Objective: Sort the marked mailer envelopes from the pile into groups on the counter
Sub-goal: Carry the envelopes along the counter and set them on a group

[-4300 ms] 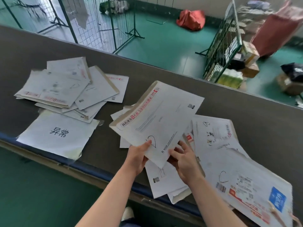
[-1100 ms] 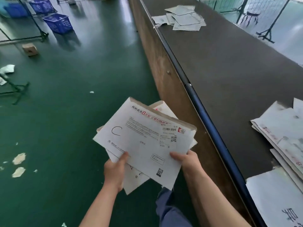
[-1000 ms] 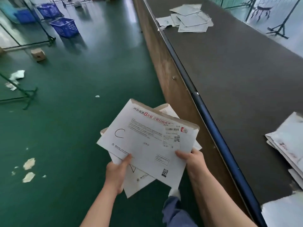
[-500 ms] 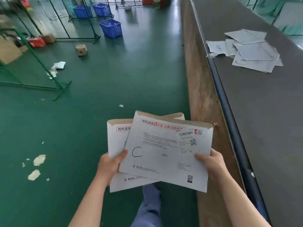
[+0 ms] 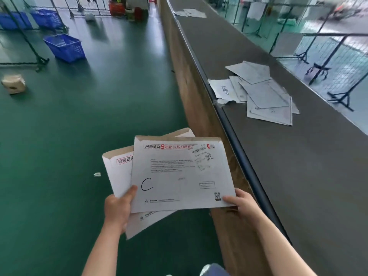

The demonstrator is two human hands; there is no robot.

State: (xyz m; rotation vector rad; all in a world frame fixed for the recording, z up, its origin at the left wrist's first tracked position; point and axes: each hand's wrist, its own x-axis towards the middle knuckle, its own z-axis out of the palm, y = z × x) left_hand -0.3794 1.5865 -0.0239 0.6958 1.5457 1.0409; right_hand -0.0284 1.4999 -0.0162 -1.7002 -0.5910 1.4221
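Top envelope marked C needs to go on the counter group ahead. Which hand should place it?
Right, probably. The right hand pinches the top envelope at its corner on the counter side, nearer that group. The left hand grips the stack over the floor.

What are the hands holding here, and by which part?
A small stack of envelopes: the left hand pinches its lower left edge, the right hand grips the top envelope's lower right corner.
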